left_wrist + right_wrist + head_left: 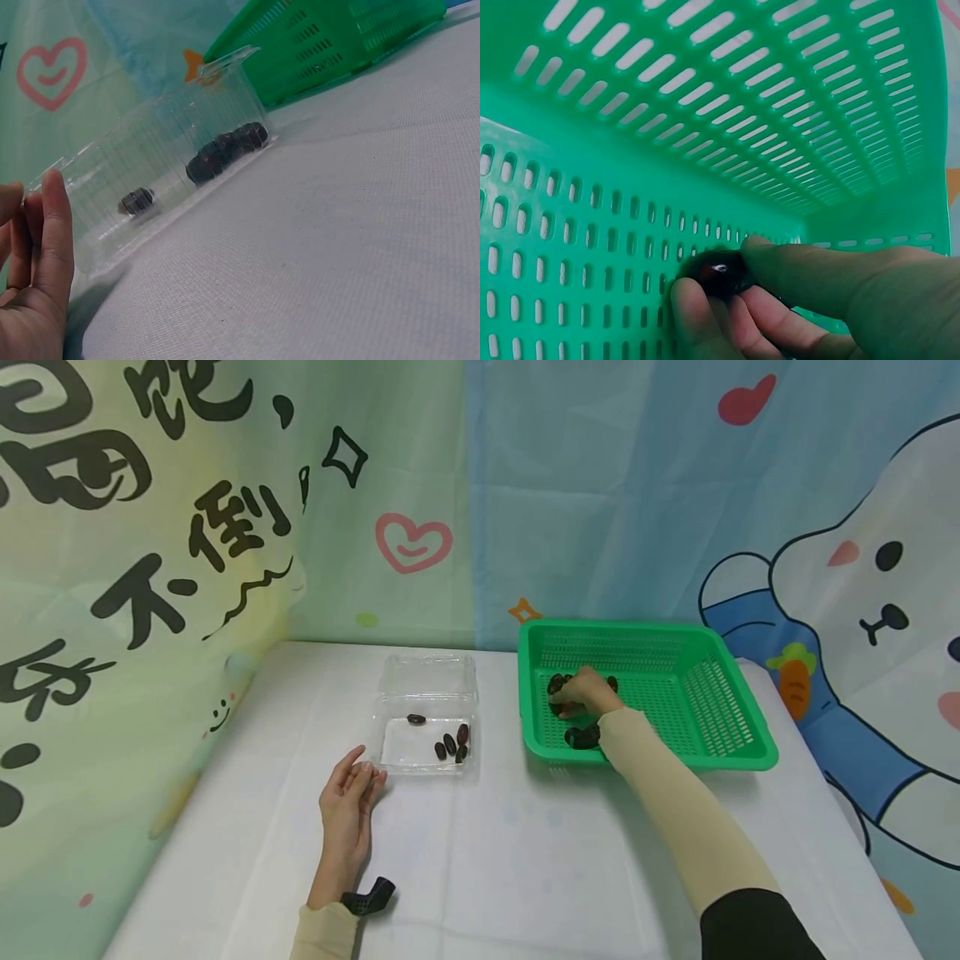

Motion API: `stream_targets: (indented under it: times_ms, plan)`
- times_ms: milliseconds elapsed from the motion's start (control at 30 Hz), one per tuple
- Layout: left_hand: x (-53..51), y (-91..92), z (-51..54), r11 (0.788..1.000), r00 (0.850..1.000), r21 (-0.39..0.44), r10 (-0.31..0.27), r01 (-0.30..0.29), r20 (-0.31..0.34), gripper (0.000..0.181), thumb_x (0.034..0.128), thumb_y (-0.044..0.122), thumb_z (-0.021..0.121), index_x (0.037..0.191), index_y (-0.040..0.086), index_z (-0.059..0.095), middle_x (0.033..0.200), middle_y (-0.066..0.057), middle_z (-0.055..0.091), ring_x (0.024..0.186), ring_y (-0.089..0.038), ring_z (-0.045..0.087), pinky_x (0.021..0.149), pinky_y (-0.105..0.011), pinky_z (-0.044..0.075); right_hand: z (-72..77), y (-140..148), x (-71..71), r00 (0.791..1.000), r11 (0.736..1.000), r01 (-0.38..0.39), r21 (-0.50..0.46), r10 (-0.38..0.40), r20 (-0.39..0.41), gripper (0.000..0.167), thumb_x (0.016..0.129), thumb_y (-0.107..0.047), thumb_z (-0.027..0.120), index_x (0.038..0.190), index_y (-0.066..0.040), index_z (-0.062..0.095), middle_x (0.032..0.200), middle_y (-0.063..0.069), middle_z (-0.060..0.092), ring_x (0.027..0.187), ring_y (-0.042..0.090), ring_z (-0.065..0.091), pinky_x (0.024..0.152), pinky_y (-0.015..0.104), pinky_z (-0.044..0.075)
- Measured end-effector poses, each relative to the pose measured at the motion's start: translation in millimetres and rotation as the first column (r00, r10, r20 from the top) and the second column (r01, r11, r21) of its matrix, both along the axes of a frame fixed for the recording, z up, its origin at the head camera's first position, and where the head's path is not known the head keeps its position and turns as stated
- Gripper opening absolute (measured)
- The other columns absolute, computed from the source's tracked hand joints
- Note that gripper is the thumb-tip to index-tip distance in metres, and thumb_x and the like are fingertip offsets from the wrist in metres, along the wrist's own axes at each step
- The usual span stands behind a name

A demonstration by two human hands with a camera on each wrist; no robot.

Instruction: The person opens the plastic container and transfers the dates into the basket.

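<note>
My right hand (588, 693) pinches one dark fruit (718, 271) inside the basket (723, 697), where others are left. Five lie in the box (401, 745), so I'd judge the work partway; my left hand (348, 802), holding nothing, has loose fingers at its near corner, contact unclear.

Cartoon-printed backdrop (592, 502) behind white-covered table (517, 860)

Pastel cartoon backdrop (600, 510), pink smiling heart (412, 552), white tablecloth (525, 877)
</note>
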State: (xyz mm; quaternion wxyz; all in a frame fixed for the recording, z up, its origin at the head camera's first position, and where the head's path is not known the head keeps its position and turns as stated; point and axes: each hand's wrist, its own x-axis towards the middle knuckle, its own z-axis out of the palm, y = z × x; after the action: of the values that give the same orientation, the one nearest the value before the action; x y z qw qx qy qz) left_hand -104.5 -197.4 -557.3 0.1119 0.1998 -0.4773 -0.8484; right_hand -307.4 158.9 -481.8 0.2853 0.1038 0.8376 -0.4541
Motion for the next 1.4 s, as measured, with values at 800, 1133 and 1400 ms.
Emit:
stream_targets:
  times_ms: [800,1133,1400]
  plan:
    - [0.9,-0.1,1.0,1.000,1.000,-0.014,-0.011,0.011,0.010,0.046,0.1042,-0.001,0.059,0.149,0.000,0.049,0.097,0.004,0.063,0.086,-0.007,0.070,0.092,-0.020,0.065,29.6,-4,16.9,0.989,0.985,-0.134,-0.111,0.125,-0.085,0.036,0.105,-0.014,0.062,0.136,0.005,0.060,0.145,0.024,0.053,0.110,0.031,0.071,0.113,0.051,0.056]
    - [-0.1,2.0,-1.1,1.000,1.000,-0.006,-0.009,0.009,0.004,0.047,0.1036,0.000,0.060,0.149,-0.001,0.049,0.097,0.004,0.063,0.086,-0.007,0.070,0.092,-0.021,0.065,55.6,-20,29.2,0.980,0.972,-0.154,-0.178,0.128,-0.151,0.040,0.105,-0.019,0.064,0.140,-0.001,0.058,0.140,0.019,0.056,0.125,0.036,0.065,0.114,0.047,0.056]
    - [1.8,-1.2,-0.2,1.000,1.000,-0.010,-0.013,0.013,0.012,0.051,0.1015,0.002,0.065,0.150,0.000,0.048,0.102,0.005,0.061,0.088,-0.006,0.070,0.094,-0.021,0.064,68.7,-47,47.6,0.954,0.960,-0.208,-0.185,0.158,-0.253,0.036,0.103,-0.017,0.066,0.134,0.001,0.062,0.120,0.018,0.065,0.102,0.028,0.072,0.105,0.047,0.062]
